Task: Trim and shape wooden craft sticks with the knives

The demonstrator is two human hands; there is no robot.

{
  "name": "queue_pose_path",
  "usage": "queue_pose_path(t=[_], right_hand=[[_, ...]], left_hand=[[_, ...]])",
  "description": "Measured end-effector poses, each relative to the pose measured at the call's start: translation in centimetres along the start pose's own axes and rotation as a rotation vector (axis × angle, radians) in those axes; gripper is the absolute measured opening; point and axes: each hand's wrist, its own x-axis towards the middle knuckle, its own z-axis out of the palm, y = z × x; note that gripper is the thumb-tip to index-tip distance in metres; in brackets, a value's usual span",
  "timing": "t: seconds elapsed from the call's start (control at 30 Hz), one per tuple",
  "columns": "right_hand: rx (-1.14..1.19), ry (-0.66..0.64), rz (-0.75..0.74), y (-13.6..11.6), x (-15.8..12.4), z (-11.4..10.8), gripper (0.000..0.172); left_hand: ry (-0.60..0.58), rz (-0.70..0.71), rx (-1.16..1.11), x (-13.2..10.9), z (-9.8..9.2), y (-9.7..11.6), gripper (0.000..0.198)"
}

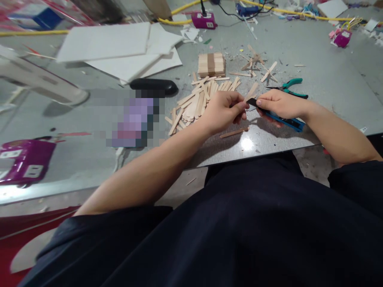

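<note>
My left hand is closed in a pinch on a wooden craft stick, which points up and away between my hands. My right hand wraps round a blue and black stapler, thumb on top. The stapler's black front end meets the stick at my left fingertips; the exact contact is hidden. Beside and behind my left hand lies a loose pile of craft sticks. A darker single stick rests on the table just below my hands.
A banded bundle of sticks stands behind the pile, near crossed sticks. Green-handled pliers lie beyond my right hand. Left are a black case, a blurred-out purple object, white boards and a purple box.
</note>
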Motion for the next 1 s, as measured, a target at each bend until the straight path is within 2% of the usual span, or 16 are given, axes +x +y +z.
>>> queue_pose_path(t=[0.13,0.27,0.37,0.73,0.93,1.0], right_hand=[[0.052,0.059,-0.035,0.0,-0.2,-0.1,0.044],[0.091,0.114,-0.031,0.0,-0.2,0.0,0.044],[0.076,0.141,-0.029,0.2,0.2,0.0,0.044],[0.077,0.252,0.062,0.1,0.9,-0.1,0.042],[0.223,0.289,0.068,-0.3,1.0,-0.1,0.043],[0.203,0.318,0.071,-0.4,0.9,-0.1,0.037]], left_hand=[[0.012,-0.038,-0.196,0.2,0.3,-0.6,0.025],[-0.027,-0.081,-0.430,0.0,0.9,-0.8,0.022],[-0.047,-0.101,-0.516,-0.2,1.3,-0.7,0.025],[-0.058,-0.153,-0.617,0.1,1.5,-0.9,0.022],[0.057,-0.196,-0.639,0.8,1.5,-1.3,0.022],[0.077,-0.194,-0.611,1.0,1.5,-1.5,0.018]])
